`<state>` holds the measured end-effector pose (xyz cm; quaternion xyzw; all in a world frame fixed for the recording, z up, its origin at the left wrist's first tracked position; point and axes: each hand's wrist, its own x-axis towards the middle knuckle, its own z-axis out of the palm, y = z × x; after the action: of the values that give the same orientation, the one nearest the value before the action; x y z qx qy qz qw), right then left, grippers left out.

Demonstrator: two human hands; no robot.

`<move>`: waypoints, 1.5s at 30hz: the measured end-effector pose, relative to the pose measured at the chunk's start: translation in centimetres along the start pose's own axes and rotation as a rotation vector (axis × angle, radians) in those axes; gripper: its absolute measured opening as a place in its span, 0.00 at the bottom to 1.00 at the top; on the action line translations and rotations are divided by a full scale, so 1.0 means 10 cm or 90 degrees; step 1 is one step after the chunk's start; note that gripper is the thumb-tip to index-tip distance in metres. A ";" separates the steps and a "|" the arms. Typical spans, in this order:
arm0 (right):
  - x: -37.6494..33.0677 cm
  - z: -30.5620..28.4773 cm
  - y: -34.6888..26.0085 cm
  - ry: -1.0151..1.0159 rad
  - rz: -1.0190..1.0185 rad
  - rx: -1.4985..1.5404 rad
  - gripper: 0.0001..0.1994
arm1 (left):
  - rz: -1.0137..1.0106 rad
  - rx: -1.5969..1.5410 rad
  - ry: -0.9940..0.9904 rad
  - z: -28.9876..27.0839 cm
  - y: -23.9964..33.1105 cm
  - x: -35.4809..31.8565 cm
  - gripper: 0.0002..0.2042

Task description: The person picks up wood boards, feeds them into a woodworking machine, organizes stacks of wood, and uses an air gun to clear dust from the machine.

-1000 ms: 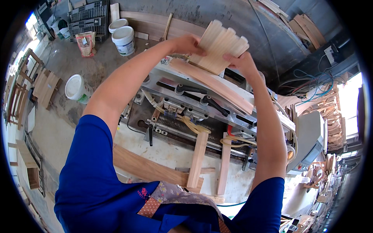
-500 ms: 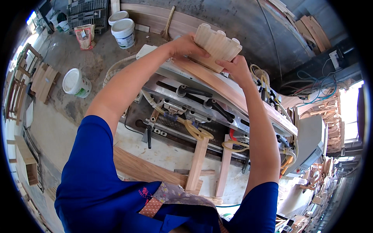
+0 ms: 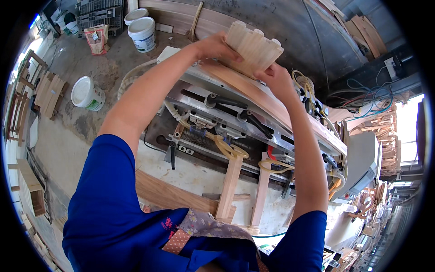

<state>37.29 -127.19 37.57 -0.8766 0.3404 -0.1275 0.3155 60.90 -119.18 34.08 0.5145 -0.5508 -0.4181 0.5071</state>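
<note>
Above the far side of a woodworking machine, I hold a row of pale wooden slats (image 3: 253, 49) side by side, with rounded tabs along their upper end. My left hand (image 3: 215, 47) grips the left edge of the row, its thumb across the face. My right hand (image 3: 275, 80) is closed at the lower right corner, with part of its fingers hidden. Beneath the slats, a long reddish wooden board (image 3: 247, 93) lies along the top of the machine. Two black clamp levers (image 3: 256, 124) stick out of the machine's metal front plate (image 3: 190, 96).
Wooden strips (image 3: 230, 188) and a wide plank (image 3: 174, 192) lie on the pale surface near me. Yellow hoses (image 3: 229, 147) loop over the machine. White buckets (image 3: 88, 94) stand on the floor at left. A grey control box (image 3: 360, 165) stands at right, and a broom (image 3: 195, 25) leans behind.
The row of slats has risen slightly and its face shows more fully. My right hand's fingers are more curled at the lower corner. The whole view has shifted a little.
</note>
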 end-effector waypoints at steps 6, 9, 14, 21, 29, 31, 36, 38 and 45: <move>-0.82 -0.38 -0.01 -0.134 -0.023 -0.400 0.27 | -0.036 -0.002 0.020 -0.06 0.06 -0.11 0.22; -0.90 -0.43 -0.03 -0.126 0.045 -0.450 0.22 | -0.037 -0.018 0.006 0.00 0.14 -0.12 0.22; -0.91 -0.83 -0.13 -0.121 0.094 -0.458 0.21 | -0.045 0.007 0.007 -0.01 0.07 -0.07 0.21; -1.02 -1.64 -0.26 -0.053 0.207 -0.515 0.16 | -0.023 0.024 0.021 -0.03 0.04 -0.08 0.25; -1.09 -2.26 -0.63 0.075 0.018 -0.569 0.08 | -0.019 -0.003 0.003 -0.06 0.01 -0.08 0.24; -1.00 -2.30 -0.81 0.103 -0.042 -0.630 0.08 | -0.022 -0.002 0.004 -0.06 0.01 -0.08 0.24; -0.65 -2.09 -1.11 0.052 -0.197 -0.734 0.09 | -0.043 0.024 0.020 0.00 0.09 -0.09 0.23; -0.49 -1.99 -1.12 0.008 -0.225 -0.685 0.10 | -0.038 0.024 0.016 0.00 0.12 -0.10 0.23; -0.02 -1.58 -0.92 -0.101 -0.206 -0.147 0.15 | -0.040 0.023 0.030 0.00 0.07 -0.11 0.24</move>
<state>34.97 -129.19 55.60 -0.9574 0.1814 -0.0677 0.2143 60.78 -118.02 34.67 0.5501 -0.5296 -0.4114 0.4976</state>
